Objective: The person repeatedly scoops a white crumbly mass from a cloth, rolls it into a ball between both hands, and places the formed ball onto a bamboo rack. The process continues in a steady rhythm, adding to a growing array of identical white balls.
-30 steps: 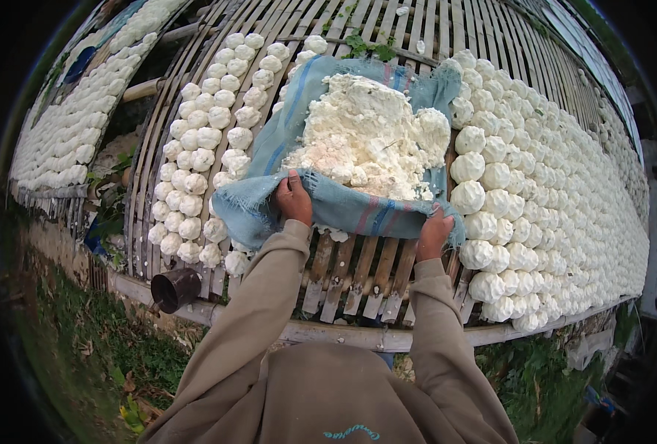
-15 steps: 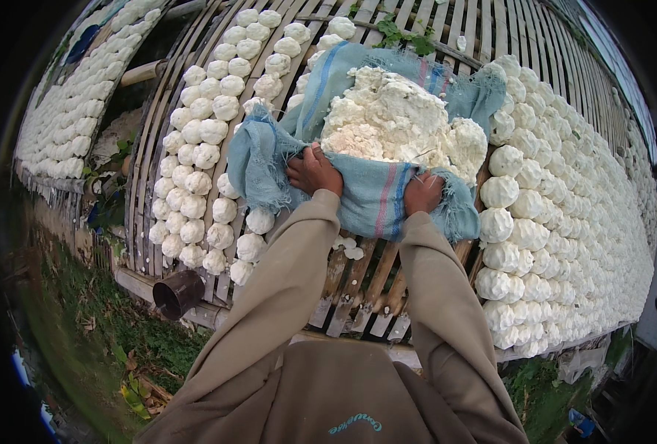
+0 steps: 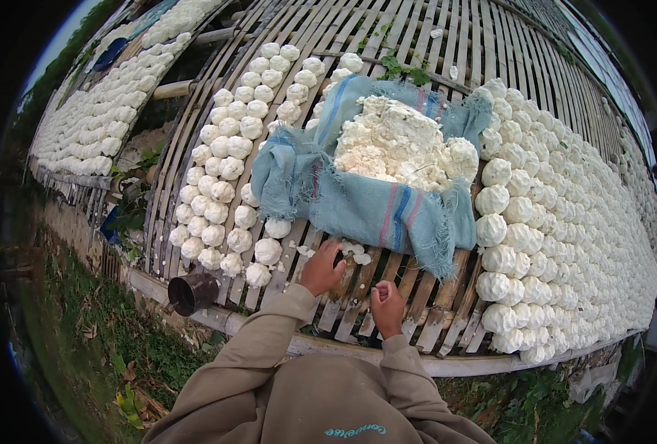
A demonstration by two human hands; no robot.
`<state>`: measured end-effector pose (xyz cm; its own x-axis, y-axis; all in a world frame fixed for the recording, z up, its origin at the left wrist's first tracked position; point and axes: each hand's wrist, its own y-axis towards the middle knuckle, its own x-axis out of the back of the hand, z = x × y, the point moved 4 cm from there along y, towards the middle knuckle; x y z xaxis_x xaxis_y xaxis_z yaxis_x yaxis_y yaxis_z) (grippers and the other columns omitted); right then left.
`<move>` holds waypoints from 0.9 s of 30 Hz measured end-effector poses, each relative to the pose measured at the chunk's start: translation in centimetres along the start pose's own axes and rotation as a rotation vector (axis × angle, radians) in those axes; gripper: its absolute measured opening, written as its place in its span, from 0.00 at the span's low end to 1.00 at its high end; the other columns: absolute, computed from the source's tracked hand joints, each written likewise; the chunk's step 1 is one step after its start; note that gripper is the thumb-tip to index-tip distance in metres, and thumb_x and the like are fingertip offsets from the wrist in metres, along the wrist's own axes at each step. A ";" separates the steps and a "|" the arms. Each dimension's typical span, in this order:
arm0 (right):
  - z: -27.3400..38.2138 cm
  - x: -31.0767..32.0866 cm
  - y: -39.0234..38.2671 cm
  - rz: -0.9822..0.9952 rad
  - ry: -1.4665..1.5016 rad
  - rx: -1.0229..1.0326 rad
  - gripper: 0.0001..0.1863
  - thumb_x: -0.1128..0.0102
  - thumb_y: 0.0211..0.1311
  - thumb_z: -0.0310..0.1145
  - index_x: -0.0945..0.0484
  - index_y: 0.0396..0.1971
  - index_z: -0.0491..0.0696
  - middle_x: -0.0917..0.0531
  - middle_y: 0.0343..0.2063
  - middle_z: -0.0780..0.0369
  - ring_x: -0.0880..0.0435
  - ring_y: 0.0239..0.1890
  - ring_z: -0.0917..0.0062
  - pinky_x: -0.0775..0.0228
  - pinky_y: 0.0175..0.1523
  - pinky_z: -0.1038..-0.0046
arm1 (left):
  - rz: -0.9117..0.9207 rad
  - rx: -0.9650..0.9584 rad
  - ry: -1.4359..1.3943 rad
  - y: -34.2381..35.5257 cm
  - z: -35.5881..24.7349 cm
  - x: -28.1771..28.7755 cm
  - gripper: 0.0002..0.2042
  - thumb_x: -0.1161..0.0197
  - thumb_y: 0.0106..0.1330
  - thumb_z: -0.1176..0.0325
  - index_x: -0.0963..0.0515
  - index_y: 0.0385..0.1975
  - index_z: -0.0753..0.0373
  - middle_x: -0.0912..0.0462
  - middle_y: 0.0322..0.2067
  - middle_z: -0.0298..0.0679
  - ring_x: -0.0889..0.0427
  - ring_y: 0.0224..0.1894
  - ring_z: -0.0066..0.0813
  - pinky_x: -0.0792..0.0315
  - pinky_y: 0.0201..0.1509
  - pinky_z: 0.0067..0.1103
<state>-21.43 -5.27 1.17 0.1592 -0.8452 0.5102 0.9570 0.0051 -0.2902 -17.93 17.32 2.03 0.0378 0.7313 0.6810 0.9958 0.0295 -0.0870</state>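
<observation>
A mound of crumbly white dough-like mass (image 3: 391, 140) rests on a frayed blue woven sack (image 3: 365, 203), whose near edge is folded against it. Just short of the sack, over the bamboo slats, my left hand (image 3: 322, 269) is loosely curved with a gap between thumb and fingers. Nothing shows in that hand. Beside it lie a few flat white flakes (image 3: 359, 257). My right hand (image 3: 387, 307) hovers closer to me, fingers curled in and apparently holding nothing. Neither hand touches the sack.
Rows of white lumpy balls (image 3: 213, 189) sit on the bamboo rack (image 3: 447, 44) at left, and a dense field of similar balls (image 3: 558, 229) covers its right side. A rusty can (image 3: 193, 294) is at the front left edge. Another ball-covered rack (image 3: 84, 122) stands far left.
Both hands have let go of the sack's near edge and drawn back toward me. The view has shifted slightly, and the sack's near flap now hangs loose.
</observation>
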 end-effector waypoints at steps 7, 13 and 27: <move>3.8 -4.2 5.8 0.141 -0.498 0.360 0.37 0.27 0.57 0.29 0.31 0.68 0.53 0.30 0.65 0.49 0.24 0.62 0.47 0.20 0.57 0.52 | 0.443 -0.068 0.440 3.2 3.2 -5.0 0.31 0.39 0.67 0.68 0.38 0.71 0.58 0.23 0.60 0.56 0.12 0.43 0.57 0.18 0.43 0.45; 2.8 -6.6 8.2 0.264 -0.665 0.341 0.38 0.30 0.55 0.28 0.32 0.68 0.54 0.26 0.58 0.43 0.28 0.64 0.41 0.22 0.61 0.48 | 0.466 -0.141 0.470 4.4 4.4 -5.6 0.23 0.45 0.71 0.66 0.33 0.67 0.55 0.12 0.44 0.54 0.11 0.42 0.56 0.18 0.46 0.48; 1.1 -7.6 8.0 0.424 -0.357 0.247 0.26 0.33 0.57 0.25 0.27 0.57 0.46 0.19 0.55 0.50 0.19 0.57 0.52 0.24 0.57 0.55 | 0.395 0.094 0.023 3.0 4.4 -5.9 0.19 0.34 0.62 0.73 0.22 0.54 0.62 0.17 0.49 0.55 0.22 0.59 0.59 0.26 0.60 0.45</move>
<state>-14.70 1.77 -4.17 0.5694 -0.5112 0.6438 0.8136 0.4622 -0.3526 -15.54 16.06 -5.45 0.4189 0.6832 0.5982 0.8923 -0.1873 -0.4108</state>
